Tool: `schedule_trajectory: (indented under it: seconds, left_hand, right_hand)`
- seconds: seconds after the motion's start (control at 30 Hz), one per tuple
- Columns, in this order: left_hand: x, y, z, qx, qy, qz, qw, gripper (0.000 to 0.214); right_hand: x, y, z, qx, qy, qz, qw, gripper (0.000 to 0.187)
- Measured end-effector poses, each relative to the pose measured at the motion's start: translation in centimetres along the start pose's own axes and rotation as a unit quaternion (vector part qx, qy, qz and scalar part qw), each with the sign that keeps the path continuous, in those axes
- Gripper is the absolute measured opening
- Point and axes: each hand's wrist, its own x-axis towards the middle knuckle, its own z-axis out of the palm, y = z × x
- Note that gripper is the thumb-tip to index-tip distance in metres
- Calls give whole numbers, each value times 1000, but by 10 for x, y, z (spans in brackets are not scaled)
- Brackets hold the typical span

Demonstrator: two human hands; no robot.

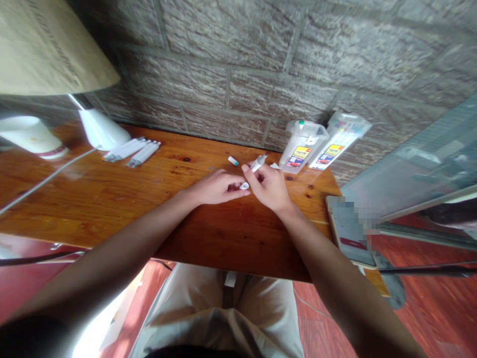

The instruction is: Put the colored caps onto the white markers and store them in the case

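Note:
My right hand (269, 186) grips a white marker (258, 163) whose tip points up and away toward the wall. My left hand (218, 188) lies beside it on the wooden table (112, 199), its fingers pinched on a small white cap (244, 186) at the marker's lower end. The two hands touch each other. A loose cap with a teal end (233, 160) lies on the table just behind my left hand.
Several white markers (132, 150) lie in a row at the back left, by a white lamp base (102, 130) and its cord. Two clear plastic marker cases (320, 144) lean against the stone wall at the back right. A phone (350, 233) lies at the table's right edge.

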Motion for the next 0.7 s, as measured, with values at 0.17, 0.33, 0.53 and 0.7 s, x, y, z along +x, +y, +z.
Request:
schedule_trajectory:
  seconds: [0.17, 0.33, 0.53, 0.7]
  left_hand:
    - [0, 0, 0, 8, 2, 3, 1000, 33]
    - [1, -1, 1, 21, 2, -4, 1000, 35]
    - [1, -1, 1, 6, 2, 1, 1000, 32]
    - [1, -2, 1, 17, -2, 8, 1000, 32]
  right_hand:
    - [-1, 0, 0, -15, -12, 3, 1000, 43]
    - [-2, 0, 1, -16, -26, 3, 1000, 42]
    - [-2, -1, 1, -6, -49, 10, 999, 40]
    - [-2, 0, 2, -13, -63, 9, 998, 39]
